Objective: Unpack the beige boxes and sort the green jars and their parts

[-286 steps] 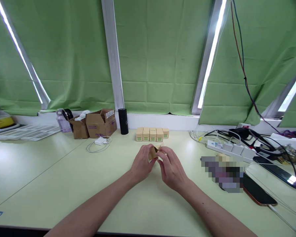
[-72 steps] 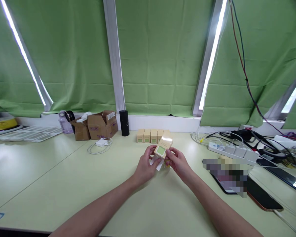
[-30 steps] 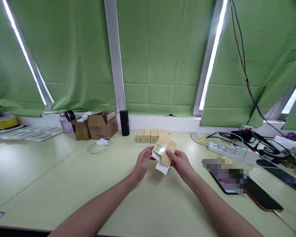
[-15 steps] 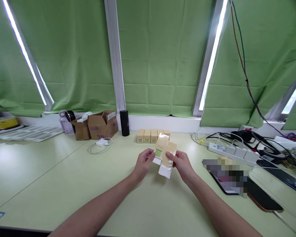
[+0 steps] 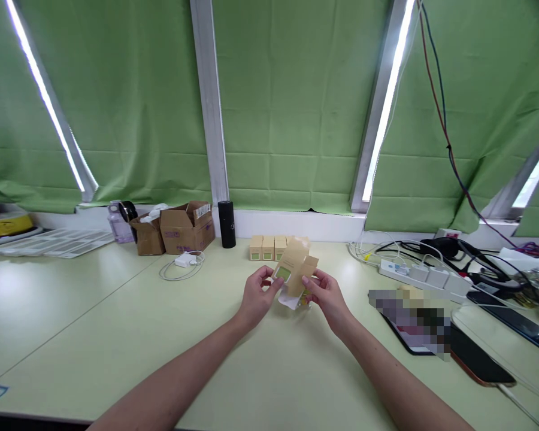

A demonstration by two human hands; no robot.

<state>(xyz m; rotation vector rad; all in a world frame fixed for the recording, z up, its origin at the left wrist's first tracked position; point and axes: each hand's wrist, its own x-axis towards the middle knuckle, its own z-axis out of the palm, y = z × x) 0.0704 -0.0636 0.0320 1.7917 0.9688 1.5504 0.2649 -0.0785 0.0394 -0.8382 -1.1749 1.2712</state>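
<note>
Between my hands, above the table, is an unfolded tan cardboard box (image 5: 291,263) with a green square on one panel and white inner flaps. My left hand (image 5: 259,294) pinches its left edge beside the green square, thumb on top. On the right edge, my right hand (image 5: 326,296) grips a panel between thumb and fingers. Part of the box's underside is hidden. Just behind it stands a row of small tan boxes (image 5: 256,247) with green squares, partly covered by the held one.
Brown cartons (image 5: 186,227), a black cylinder (image 5: 227,224) and a white charger with cable (image 5: 185,260) stand at the back left. To the right lie a power strip (image 5: 424,278), tangled cables and phones (image 5: 480,353). Green blinds hang behind the table.
The cardboard has tilted and shifted slightly left, its lower white flap now folded up nearer the panels. My right hand has turned a little on its edge.
</note>
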